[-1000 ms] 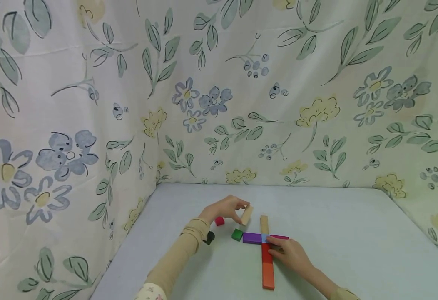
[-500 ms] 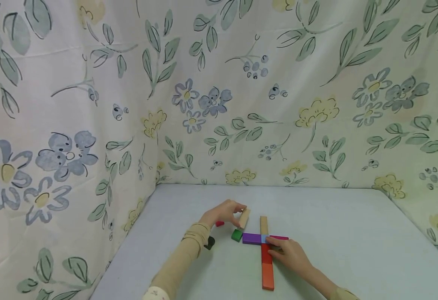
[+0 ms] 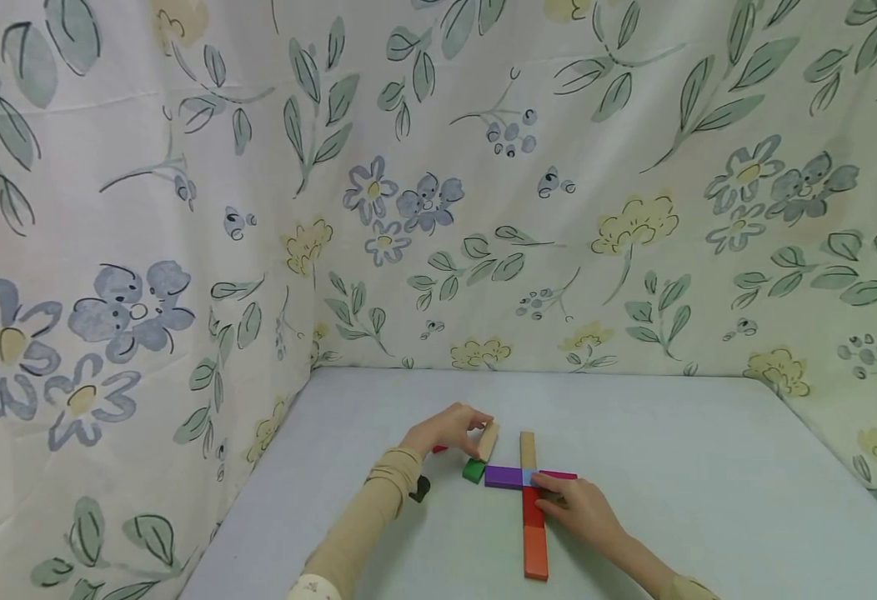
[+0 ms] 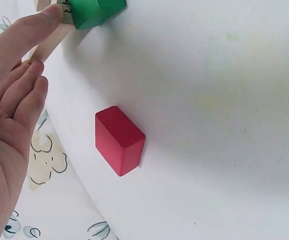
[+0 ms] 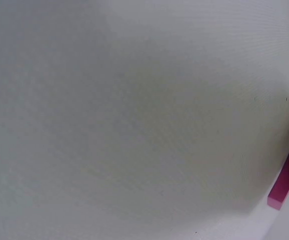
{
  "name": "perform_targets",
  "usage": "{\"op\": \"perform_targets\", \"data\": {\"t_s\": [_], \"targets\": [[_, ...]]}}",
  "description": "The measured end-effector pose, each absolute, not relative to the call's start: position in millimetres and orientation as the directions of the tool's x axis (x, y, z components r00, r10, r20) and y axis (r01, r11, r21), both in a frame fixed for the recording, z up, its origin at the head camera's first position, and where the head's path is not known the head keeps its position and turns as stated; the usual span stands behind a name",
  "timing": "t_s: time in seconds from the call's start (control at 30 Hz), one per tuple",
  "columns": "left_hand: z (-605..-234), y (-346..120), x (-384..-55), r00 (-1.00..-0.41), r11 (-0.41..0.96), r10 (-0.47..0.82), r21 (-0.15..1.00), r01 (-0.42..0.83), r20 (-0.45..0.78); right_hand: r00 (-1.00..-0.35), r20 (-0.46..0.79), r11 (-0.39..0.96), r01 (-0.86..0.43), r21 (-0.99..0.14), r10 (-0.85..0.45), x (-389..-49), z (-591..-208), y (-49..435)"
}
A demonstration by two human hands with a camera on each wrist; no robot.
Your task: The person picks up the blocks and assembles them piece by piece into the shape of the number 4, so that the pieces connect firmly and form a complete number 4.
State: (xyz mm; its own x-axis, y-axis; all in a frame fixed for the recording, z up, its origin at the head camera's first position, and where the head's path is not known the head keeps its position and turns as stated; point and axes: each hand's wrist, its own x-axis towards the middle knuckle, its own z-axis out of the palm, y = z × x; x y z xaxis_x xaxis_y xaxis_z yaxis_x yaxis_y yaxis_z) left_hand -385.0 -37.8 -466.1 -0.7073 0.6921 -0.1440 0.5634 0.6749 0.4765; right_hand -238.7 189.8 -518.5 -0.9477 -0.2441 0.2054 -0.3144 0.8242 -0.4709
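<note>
My left hand pinches a plain wooden block between thumb and fingers, its near end right at the green block. In the left wrist view, the thumb presses the wood beside dark marks. My right hand rests over a cross of blocks, fingertips at the light blue block in the centre. Around that lie a purple block, a magenta block, partly covered by the fingers, another wooden block, a red block and an orange block.
A crimson block stands on the white tabletop beside the left hand, mostly hidden in the head view. A small dark object lies by the left forearm. Flowered cloth hangs behind and at the sides.
My left hand has brought the wooden block slightly nearer and lower, toward the green block. The right hand has stayed at the centre of the cross.
</note>
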Motion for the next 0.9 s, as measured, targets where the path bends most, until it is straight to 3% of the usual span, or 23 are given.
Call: {"op": "perform_targets", "data": {"t_s": [0.9], "targets": [[-470.2, -38.5, -383.4, -0.708, 0.702, 0.684, 0.422, 0.573, -0.176, -0.95, 0.201, 0.825, -0.307, -0.475, -0.238, -237.8, -518.3, 189.9]]}}
